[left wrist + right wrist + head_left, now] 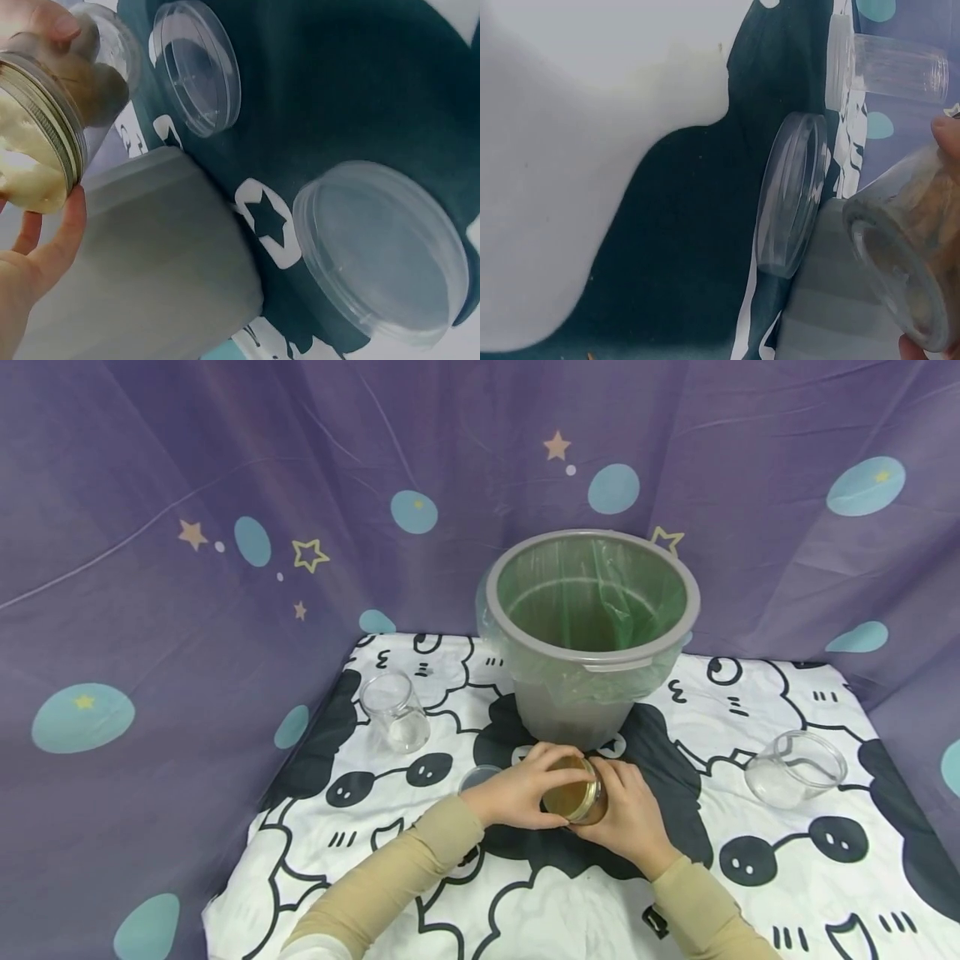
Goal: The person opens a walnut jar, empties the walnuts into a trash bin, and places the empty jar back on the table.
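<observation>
Both hands hold a clear jar (97,82) with a gold screw lid (34,150), tilted just in front of the bin. My left hand (528,789) grips the gold lid with curled fingers. Around the jar's body, my right hand (630,814) is wrapped from the other side. Brown contents show through the wall, though I cannot tell what they are; the right wrist view shows the jar's base (900,281). A round clear plastic lid (480,774) lies beside the left wrist, partly covered by it. The left wrist view shows another clear lid (199,67) on the cloth.
A grey bin (573,718) lined with a green bag (600,602) stands behind the hands. One clear jar without a lid (396,714) is at the left, another clear open container (795,768) at the right. A black-and-white patterned cloth (360,877) covers the table; purple curtain (225,460) surrounds it.
</observation>
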`<state>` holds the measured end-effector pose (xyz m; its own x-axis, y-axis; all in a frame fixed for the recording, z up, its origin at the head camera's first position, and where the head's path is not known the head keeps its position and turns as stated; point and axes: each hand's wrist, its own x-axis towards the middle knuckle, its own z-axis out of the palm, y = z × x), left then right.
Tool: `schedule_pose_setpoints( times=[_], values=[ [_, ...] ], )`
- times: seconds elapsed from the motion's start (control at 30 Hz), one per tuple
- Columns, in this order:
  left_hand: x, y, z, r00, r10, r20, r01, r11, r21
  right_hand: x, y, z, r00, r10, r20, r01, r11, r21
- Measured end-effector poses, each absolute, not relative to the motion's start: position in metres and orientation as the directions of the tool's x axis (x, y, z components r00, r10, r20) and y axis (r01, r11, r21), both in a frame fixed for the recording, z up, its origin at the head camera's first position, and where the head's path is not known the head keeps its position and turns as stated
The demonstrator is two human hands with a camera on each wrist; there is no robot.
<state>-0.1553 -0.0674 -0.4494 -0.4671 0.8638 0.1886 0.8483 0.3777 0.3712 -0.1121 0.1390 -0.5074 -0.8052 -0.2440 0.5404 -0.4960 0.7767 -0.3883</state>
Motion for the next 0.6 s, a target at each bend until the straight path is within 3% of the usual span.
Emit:
schedule_pose_setpoints(
  times=[0.17,0.43,0.6],
  values=[
    [-0.153,-0.064,-0.45,-0.537,0.822,0.187,0.796,0.422,0.434,-0.113,0.14,-0.507,-0.799,-0.246,0.549,-0.501,0.776,-0.382],
    [-0.139,-0.05,-0.446,-0.773,0.63,0.07,0.529,0.58,0.62,-0.115,0.143,-0.504,-0.783,-0.24,0.574,-0.503,0.787,-0.356],
    [-0.133,-0.042,-0.441,-0.831,0.55,0.082,0.471,0.62,0.628,-0.115,0.143,-0.501,-0.768,-0.225,0.6,-0.501,0.794,-0.344]
  ],
)
